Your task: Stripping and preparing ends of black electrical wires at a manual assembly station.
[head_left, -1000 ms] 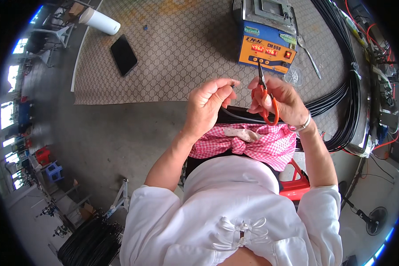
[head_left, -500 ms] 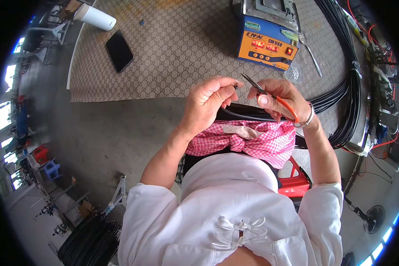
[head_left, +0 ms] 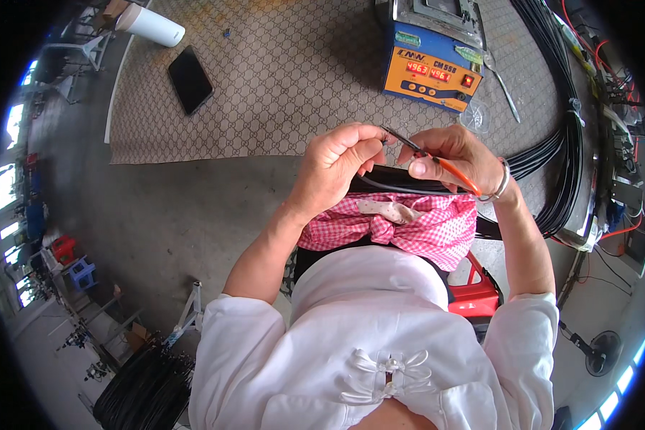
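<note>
My left hand (head_left: pixel 337 161) is closed, thumb and forefinger pinching the end of a black cable (head_left: pixel 383 185), whose length runs back under the hand. Only a small dark tip shows past the fingers. In my right hand (head_left: pixel 466 154) is a pair of small scissors (head_left: pixel 455 174) with orange handles. Their dark blades point up and left, lying right by the left fingertips and the cable end; whether they touch it I cannot tell. More black cables lie across my lap over a pink checked cloth (head_left: pixel 437 226).
Beyond my hands, a patterned table (head_left: pixel 265 107) bears a blue and orange box with a lit display (head_left: pixel 426 79), a clear small dish (head_left: pixel 474 116), a metal utensil (head_left: pixel 505 89), a phone (head_left: pixel 191 80) and a white cup (head_left: pixel 154 27). A thick black cable bundle (head_left: pixel 570 143) curves along the right.
The scissors have moved slightly up and left, bringing their blades to my left fingertips; the handles look closer together. My left hand keeps its pinch on the cable.
</note>
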The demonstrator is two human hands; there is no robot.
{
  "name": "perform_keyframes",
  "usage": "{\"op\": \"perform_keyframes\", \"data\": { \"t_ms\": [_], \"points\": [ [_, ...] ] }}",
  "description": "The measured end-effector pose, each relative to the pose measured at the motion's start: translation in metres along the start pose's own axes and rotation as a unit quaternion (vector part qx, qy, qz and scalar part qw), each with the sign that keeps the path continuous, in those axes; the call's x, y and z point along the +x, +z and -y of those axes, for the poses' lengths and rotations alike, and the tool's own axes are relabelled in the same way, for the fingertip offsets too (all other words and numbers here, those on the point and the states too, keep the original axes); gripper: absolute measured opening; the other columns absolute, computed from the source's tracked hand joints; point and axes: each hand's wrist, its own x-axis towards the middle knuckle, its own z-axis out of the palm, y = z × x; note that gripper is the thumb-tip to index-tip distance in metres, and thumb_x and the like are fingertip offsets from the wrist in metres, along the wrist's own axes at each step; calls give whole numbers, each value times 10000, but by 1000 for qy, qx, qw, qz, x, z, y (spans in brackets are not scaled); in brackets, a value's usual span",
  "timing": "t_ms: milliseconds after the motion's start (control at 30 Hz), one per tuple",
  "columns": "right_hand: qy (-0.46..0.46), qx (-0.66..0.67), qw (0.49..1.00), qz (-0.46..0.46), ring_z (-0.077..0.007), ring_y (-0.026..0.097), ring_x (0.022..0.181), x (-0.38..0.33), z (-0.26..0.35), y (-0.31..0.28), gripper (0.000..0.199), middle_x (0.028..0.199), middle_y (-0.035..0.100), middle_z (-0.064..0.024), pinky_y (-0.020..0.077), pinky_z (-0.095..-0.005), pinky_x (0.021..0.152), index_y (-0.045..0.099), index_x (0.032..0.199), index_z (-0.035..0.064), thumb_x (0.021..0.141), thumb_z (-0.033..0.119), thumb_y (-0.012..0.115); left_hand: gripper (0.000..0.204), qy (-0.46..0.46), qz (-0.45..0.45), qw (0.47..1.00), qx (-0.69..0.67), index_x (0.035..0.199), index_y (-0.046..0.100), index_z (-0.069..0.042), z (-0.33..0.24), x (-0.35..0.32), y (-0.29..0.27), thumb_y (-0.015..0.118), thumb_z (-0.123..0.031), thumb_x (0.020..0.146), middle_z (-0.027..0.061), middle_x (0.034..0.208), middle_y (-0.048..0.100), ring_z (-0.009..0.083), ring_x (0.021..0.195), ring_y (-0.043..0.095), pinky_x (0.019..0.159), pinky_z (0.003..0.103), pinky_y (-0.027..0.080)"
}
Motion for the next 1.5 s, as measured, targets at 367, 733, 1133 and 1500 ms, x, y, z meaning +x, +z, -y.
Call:
{"op": "perform_keyframes", "data": {
  "t_ms": [367,733,1133,1500],
  "points": [
    [-39,-124,991,-19,-67,456,566,2,1,-1,264,604,548,-39,404,-244,525,631,837,4,794,264,632,178,-17,-9,1000,-13,968,596,9,5,0,1,506,-110,870,26,690,551,75,605,465,548,197,398],
    [-87,-159,983,-37,-78,402,511,4,-7,0,264,537,454,-29,337,-245,474,597,779,-8,735,235,692,176,-24,-7,1000,-16,967,594,10,6,-1,0,509,-108,868,36,709,566,82,613,477,561,198,410],
    [-79,-537,820,-184,-307,542,852,40,-67,2,296,881,558,-139,442,-382,718,505,1034,54,744,101,543,137,-30,-60,990,-122,924,599,0,2,6,0,527,-93,856,44,846,596,98,796,552,761,229,438],
    [-93,14,982,-166,-115,534,775,29,-36,43,256,893,581,-54,436,-246,649,542,976,-28,791,129,624,142,-12,-203,966,-159,820,613,17,22,13,18,588,-123,818,28,737,616,88,684,561,622,226,461]
  ]
}}
